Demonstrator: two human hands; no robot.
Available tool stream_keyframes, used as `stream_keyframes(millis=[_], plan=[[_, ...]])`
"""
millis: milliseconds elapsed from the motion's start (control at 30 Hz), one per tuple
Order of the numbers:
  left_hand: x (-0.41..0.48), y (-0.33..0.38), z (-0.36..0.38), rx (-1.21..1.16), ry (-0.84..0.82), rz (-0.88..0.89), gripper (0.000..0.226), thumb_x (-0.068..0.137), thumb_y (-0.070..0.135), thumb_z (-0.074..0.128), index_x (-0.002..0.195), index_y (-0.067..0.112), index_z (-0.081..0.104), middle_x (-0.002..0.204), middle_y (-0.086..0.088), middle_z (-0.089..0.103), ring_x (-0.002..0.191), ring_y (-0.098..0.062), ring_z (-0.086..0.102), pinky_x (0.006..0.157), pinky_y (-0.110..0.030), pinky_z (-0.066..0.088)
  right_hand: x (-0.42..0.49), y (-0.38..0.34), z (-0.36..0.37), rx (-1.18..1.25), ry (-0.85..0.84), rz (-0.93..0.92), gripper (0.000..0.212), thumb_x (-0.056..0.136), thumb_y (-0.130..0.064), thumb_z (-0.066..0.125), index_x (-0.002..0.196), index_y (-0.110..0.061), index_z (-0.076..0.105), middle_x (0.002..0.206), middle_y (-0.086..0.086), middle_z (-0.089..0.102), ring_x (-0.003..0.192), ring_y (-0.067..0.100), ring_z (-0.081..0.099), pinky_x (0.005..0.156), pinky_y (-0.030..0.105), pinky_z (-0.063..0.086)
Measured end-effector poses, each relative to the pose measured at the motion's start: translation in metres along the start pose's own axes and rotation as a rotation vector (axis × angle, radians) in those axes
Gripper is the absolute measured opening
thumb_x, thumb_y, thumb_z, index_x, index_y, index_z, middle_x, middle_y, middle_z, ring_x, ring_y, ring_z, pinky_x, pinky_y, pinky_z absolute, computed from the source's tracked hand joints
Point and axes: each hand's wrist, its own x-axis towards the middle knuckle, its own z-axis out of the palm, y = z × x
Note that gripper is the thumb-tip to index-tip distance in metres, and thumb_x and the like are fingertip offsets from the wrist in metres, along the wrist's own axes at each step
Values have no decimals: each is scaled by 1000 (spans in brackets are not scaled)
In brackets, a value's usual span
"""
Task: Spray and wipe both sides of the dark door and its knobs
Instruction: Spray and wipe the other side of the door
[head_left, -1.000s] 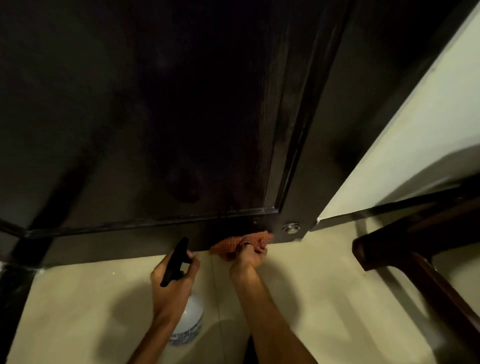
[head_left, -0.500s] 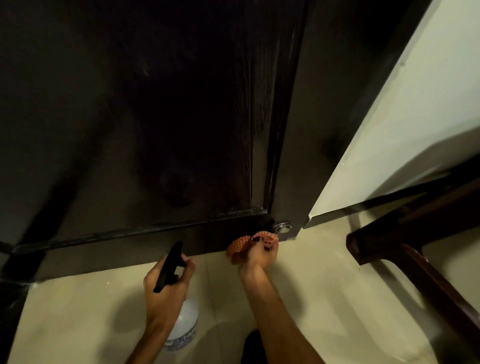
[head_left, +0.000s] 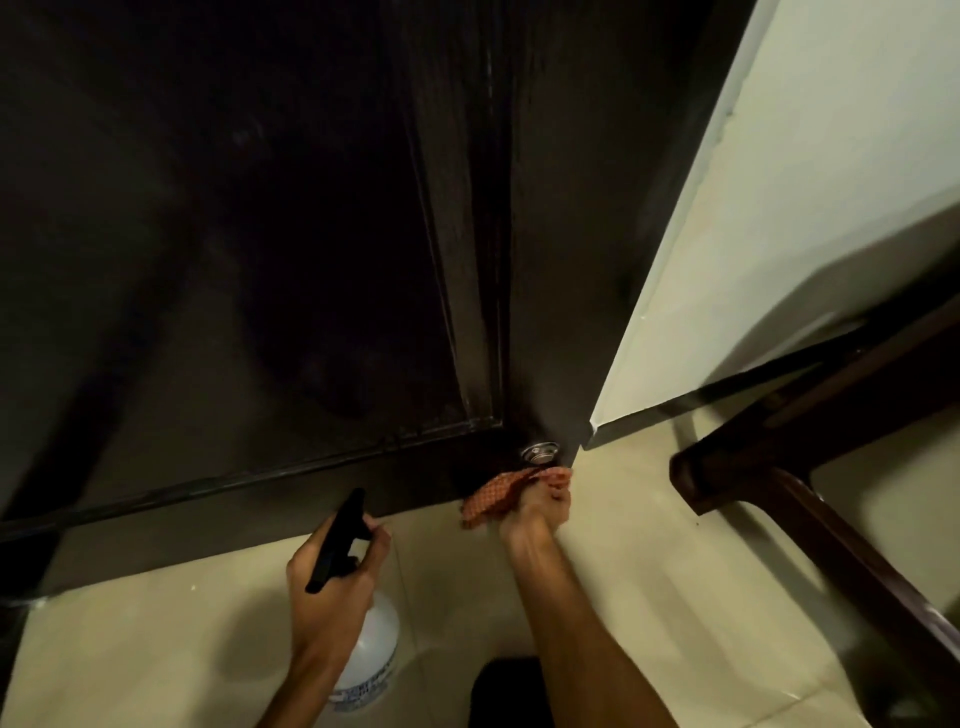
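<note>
Coach: Cloth work sits at the dark door's lower right corner. Your right hand has the orange patterned cloth bunched in curled fingers. It presses the cloth against the bottom rail, just under the round silver fitting and just above the tiled floor.

Spotter: Your left hand is curled round the black trigger head of the spray bottle, near the door's bottom edge but apart from it. I cannot tell whether the bottle rests on the floor. The step looks like wiping the bottom rail out to the corner.

Coach: Flatten the cloth if you can. A bunched wad probably skips the groove where the panel moulding meets the rail. Run it along the rail to the door's very edge, then turn it round the edge itself.

Spotter: Go all the way round that silver fitting, not just beneath it, because dust likely gathers at its rim. Keep the cloth off the tiles so it doesn't pick up grit and drag it across the dark finish.

Coach: Mind the dark wooden furniture leg on the floor to your right, near where your elbow may swing.

Spotter: Neither knob is in view, and only this face of the door shows. I judge that a good part of the task is not yet done.
</note>
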Motion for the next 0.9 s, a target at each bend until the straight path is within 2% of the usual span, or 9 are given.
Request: stream_keyframes(millis=[100, 200, 267, 433, 500, 600, 667, 800, 900], plan=[[-1, 3, 1, 26, -16, 17, 62, 90, -1, 74, 79, 60, 71, 68, -6, 60, 38, -12, 41, 39, -23, 36, 9, -22, 0, 16, 144, -280, 32, 101, 3, 49, 128, -3, 65, 123, 17, 68, 84, 17, 63, 58, 11, 50], [3, -2, 2, 27, -9, 19, 51, 90, -2, 74, 81, 49, 74, 66, -10, 59, 38, -12, 40, 39, -22, 35, 20, -25, -10, -163, -25, -567, 41, 93, 10, 55, 121, -16, 71, 121, 5, 70, 105, 22, 69, 91, 34, 58], [4, -7, 7, 39, -13, 21, 39, 90, -2, 74, 82, 37, 74, 67, -9, 60, 38, -10, 40, 40, -21, 36, 17, -22, -15, -288, -106, -707, 53, 89, 13, 59, 130, -19, 67, 126, -3, 65, 120, 22, 63, 102, 35, 53], [-3, -10, 19, 62, -41, 18, 19, 90, 3, 76, 85, 21, 72, 61, -11, 60, 38, -13, 41, 42, -21, 38, 18, -19, -21, -449, -62, -725, 55, 83, 13, 52, 132, -10, 61, 123, 12, 66, 116, 30, 63, 107, 52, 48], [-3, -10, 22, 50, -39, 16, 14, 90, 2, 76, 86, 14, 70, 56, -11, 56, 36, -14, 41, 41, -22, 38, -9, -19, -22, -569, -173, -897, 40, 87, 8, 56, 124, -7, 63, 121, 7, 62, 112, 22, 59, 104, 43, 48], [1, -8, 26, 52, -26, 30, 12, 90, 3, 76, 87, 13, 70, 54, -12, 53, 36, -15, 39, 42, -22, 36, -37, -16, -23, -856, -535, -1029, 35, 90, 4, 58, 123, -8, 65, 124, -4, 53, 109, 0, 44, 98, 9, 38], [2, -9, 27, 47, -31, 41, 11, 90, 3, 75, 87, 12, 70, 54, -15, 54, 36, -15, 39, 42, -23, 37, -33, -12, -21, -802, -457, -1037, 34, 89, 1, 54, 120, -2, 65, 125, 4, 56, 112, 2, 46, 98, 5, 35], [-1, -7, 27, 81, -22, 68, 14, 90, 3, 76, 85, 15, 70, 65, -9, 65, 37, -13, 41, 42, -21, 37, -32, -16, -8, -421, -195, -740, 54, 70, -2, 45, 121, 2, 64, 117, 19, 66, 106, 37, 63, 95, 36, 51], [0, -7, 17, 77, 2, 41, 14, 89, 3, 77, 85, 15, 71, 68, -3, 66, 38, -12, 41, 43, -20, 38, -39, -27, 9, -206, -139, -648, 58, 74, 2, 54, 131, 0, 63, 123, 19, 68, 113, 36, 65, 104, 42, 51]])
